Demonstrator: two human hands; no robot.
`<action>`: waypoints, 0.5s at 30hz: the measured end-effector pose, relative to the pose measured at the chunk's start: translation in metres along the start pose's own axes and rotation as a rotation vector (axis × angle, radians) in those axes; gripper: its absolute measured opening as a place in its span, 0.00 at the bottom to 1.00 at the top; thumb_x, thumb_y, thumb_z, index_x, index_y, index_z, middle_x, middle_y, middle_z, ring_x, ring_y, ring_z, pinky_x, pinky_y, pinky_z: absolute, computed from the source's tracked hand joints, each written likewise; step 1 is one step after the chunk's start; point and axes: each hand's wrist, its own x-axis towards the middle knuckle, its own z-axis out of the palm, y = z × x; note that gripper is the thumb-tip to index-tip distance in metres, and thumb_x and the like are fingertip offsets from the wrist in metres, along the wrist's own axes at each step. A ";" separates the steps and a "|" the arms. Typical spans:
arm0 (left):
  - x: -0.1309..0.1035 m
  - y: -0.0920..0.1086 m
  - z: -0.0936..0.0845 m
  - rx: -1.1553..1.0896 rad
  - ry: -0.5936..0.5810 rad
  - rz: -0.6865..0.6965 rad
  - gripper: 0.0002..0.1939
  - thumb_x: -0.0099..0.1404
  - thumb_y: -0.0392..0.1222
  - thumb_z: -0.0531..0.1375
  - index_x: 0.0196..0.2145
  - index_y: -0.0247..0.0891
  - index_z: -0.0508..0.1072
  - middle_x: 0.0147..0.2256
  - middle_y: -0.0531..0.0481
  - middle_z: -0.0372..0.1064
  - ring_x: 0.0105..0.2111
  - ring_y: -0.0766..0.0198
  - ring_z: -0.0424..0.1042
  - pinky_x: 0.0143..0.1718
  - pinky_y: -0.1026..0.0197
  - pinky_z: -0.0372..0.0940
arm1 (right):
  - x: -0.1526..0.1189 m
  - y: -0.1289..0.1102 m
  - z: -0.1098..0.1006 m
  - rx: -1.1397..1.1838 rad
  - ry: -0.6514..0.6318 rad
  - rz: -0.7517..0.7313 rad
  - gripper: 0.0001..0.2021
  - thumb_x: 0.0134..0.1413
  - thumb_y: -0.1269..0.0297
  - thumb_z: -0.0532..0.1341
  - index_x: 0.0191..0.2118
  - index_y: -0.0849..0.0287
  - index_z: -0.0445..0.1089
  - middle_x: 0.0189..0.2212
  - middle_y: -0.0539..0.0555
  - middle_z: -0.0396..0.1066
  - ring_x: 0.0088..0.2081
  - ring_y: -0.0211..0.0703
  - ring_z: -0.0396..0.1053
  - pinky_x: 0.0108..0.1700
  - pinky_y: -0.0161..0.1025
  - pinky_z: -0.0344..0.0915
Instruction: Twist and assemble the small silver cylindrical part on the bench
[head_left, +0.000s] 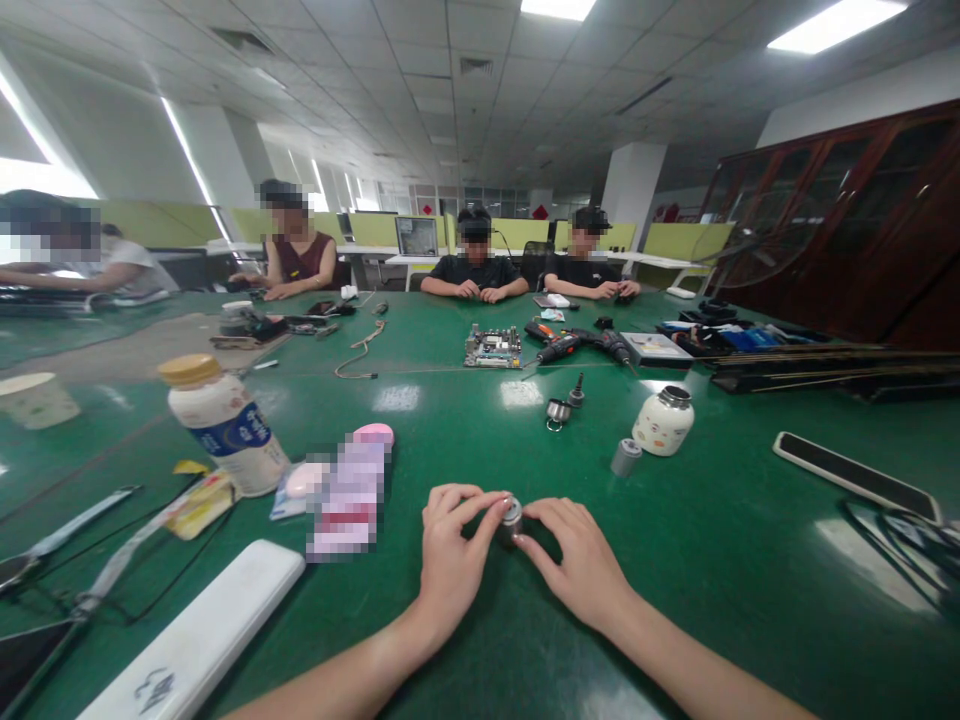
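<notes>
Near the front of the green table, my left hand (457, 545) pinches a small grey metal cylinder (511, 518) with a paler ringed top. From the other side, my right hand (574, 550) has its thumb and index fingertip against the same piece. The cylinder stands roughly upright between both hands; its lower part is partly hidden. Beyond the right hand are another grey cylindrical piece (626, 457) and a cream patterned flask (664, 422) with its metal neck uncovered. Farther off lie a round metal part with a wire loop (557, 413) and a small dark nozzle-like part (576, 390).
To the left are a white plastic bottle (225, 430), a pink packet (351, 495) and a long white case (202, 630). A circuit board (493, 347) and power drills (559, 347) lie ahead. At right is a phone (855, 475). Several people sit across the table.
</notes>
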 end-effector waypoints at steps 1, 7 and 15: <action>0.000 0.000 0.000 -0.015 0.003 -0.002 0.05 0.64 0.45 0.64 0.36 0.51 0.81 0.33 0.51 0.73 0.38 0.58 0.67 0.42 0.54 0.62 | 0.000 0.000 0.000 0.009 -0.008 0.002 0.07 0.62 0.61 0.60 0.44 0.55 0.69 0.42 0.53 0.73 0.44 0.48 0.69 0.47 0.47 0.64; -0.001 0.000 0.001 -0.080 -0.006 0.078 0.05 0.64 0.43 0.63 0.36 0.48 0.81 0.32 0.51 0.72 0.36 0.60 0.68 0.38 0.59 0.64 | 0.001 0.000 -0.001 0.041 -0.060 -0.040 0.16 0.58 0.60 0.64 0.52 0.54 0.67 0.49 0.54 0.72 0.50 0.49 0.67 0.52 0.48 0.64; -0.004 0.006 0.000 -0.161 -0.060 0.257 0.05 0.65 0.41 0.63 0.36 0.45 0.80 0.32 0.52 0.77 0.38 0.60 0.72 0.42 0.58 0.66 | 0.002 0.001 -0.001 0.144 -0.097 -0.051 0.17 0.59 0.58 0.64 0.52 0.53 0.67 0.49 0.54 0.73 0.49 0.48 0.68 0.52 0.47 0.64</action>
